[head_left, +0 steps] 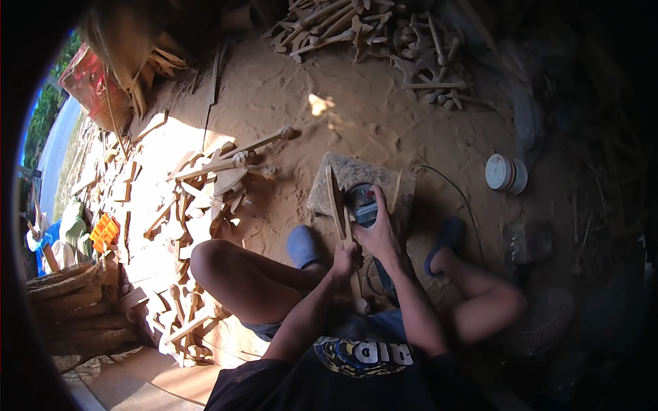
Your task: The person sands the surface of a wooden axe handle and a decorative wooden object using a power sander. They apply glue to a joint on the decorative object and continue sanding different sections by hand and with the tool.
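My left hand (348, 258) is closed around the narrow part of a carved wooden piece (336, 203). Its long, leaf-shaped blade points away from me, and a knobbed end shows below my fist. In my right hand (382, 236) is a dark blue-grey power tool that looks like an angle grinder (365, 207). Its head is beside the blade; whether they touch I cannot tell. Under and beyond both lies a worn, dusty block (319, 195) on the ground.
Unfinished wooden pieces (219, 168) lie heaped at left, with more piles (336, 24) at the far side. A white tub (507, 173) stands at right. A thin cord (456, 186) crosses the dusty floor. Blue shoes (301, 245) are on my feet near the block.
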`<state>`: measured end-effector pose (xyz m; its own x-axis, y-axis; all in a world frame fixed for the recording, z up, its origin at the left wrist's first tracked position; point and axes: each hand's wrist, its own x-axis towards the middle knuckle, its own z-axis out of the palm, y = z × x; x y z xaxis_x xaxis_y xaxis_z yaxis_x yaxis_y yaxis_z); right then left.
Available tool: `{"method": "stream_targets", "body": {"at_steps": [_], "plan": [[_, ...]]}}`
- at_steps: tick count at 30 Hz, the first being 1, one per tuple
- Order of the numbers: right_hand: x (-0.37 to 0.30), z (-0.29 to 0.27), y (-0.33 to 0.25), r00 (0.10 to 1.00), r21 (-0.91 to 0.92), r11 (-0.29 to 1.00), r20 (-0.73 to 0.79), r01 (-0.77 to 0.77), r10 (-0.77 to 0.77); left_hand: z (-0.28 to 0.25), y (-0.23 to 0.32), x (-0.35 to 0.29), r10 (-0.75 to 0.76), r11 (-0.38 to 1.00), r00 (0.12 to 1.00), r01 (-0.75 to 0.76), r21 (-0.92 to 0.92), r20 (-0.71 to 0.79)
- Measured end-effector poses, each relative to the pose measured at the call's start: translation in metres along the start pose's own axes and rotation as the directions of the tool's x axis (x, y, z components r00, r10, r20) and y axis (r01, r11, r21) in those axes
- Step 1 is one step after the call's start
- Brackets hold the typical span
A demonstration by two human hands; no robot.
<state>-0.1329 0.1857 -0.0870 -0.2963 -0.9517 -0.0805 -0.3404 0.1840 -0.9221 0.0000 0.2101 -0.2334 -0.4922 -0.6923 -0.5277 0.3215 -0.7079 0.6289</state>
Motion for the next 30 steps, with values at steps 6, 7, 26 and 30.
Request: {"method": "stream_targets", "body": {"at_steps": [6, 7, 26, 30], "plan": [[0.0, -0.008, -0.026, 0.98, -0.3, 0.937, 0.026, -0.18, 0.196, -0.001, -0.001, 0.003, -0.013, 0.999, 0.999, 0.014, 0.039, -0.041], [0.001, -0.006, -0.02, 0.987, -0.315, 0.937, 0.004, -0.15, 0.159, 0.0, -0.002, 0.004, -0.013, 0.999, 0.999, 0.014, 0.037, -0.038], [0.026, -0.002, -0.022, 0.997, -0.338, 0.939, 0.015, -0.062, 0.071, -0.006, -0.008, 0.005, -0.019, 0.998, 0.999, 0.021, 0.055, -0.029], [0.005, -0.009, -0.03, 0.991, -0.422, 0.902, 0.053, -0.092, 0.126, -0.006, -0.005, 0.005, -0.048, 0.998, 0.996, 0.052, 0.046, -0.07]]}}
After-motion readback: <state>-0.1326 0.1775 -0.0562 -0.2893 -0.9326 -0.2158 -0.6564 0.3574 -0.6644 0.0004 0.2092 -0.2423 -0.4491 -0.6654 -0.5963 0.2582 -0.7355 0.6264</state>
